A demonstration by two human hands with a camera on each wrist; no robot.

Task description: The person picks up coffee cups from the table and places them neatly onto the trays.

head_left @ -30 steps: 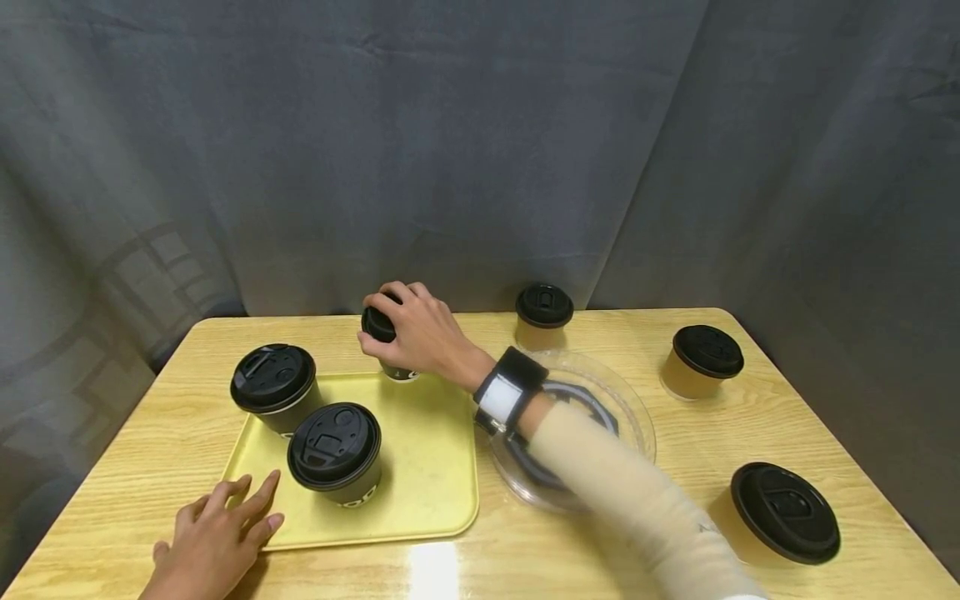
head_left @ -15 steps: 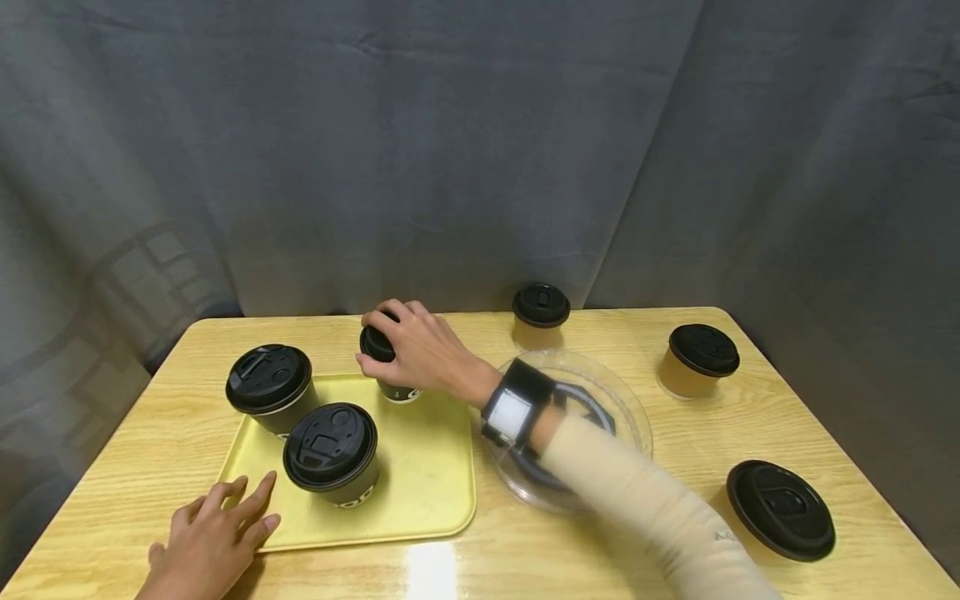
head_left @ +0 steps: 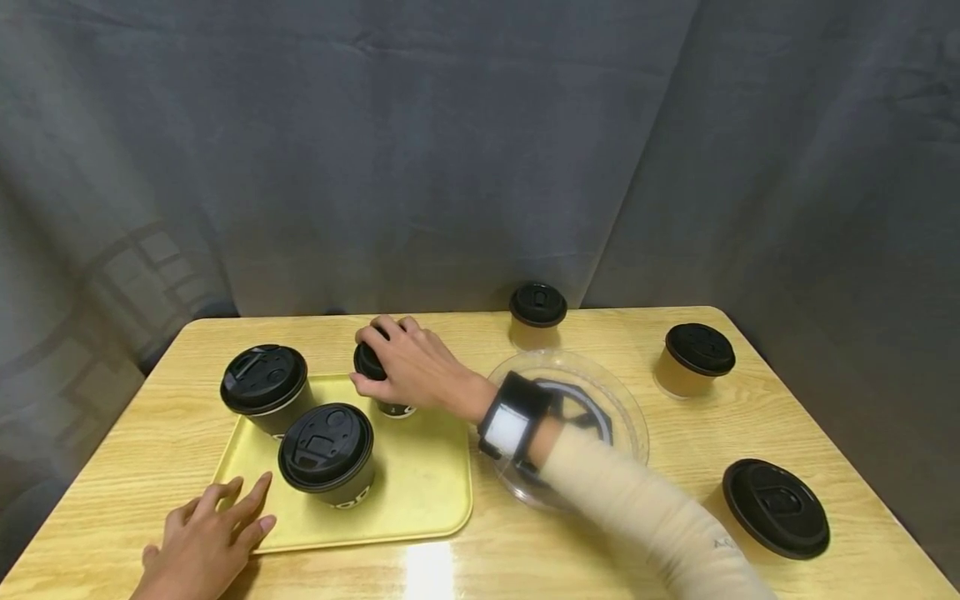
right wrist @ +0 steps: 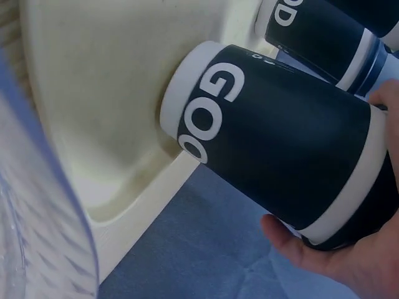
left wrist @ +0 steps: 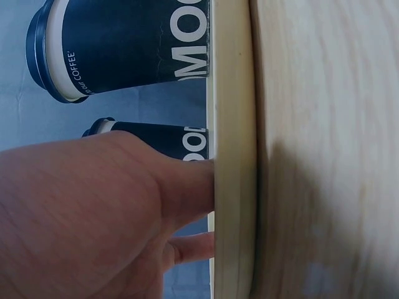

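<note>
My right hand [head_left: 420,367] grips a dark paper coffee cup [right wrist: 280,143] from above, around its black lid [head_left: 368,362]. The cup stands near the back edge of the yellow tray [head_left: 420,492]; its base meets the tray floor in the right wrist view. Two more dark lidded cups are on the tray's left part: one at the back left [head_left: 266,387], another in front of it [head_left: 327,454]. At the tray's front left corner rests my left hand [head_left: 206,533], fingers spread and holding nothing. In the left wrist view its fingertips touch the tray rim [left wrist: 234,187].
Right of the tray lies a round clear plastic container [head_left: 626,417], partly under my right forearm. Brown cups with black lids stand at the back [head_left: 536,317], the far right [head_left: 693,358] and the front right [head_left: 776,508]. A grey curtain [head_left: 450,167] hangs behind the wooden table [head_left: 570,567].
My right hand has brought the held cup toward me and down, from the tray's back edge onto its inner area. The left hand stays in place. The head view has shifted slightly.
</note>
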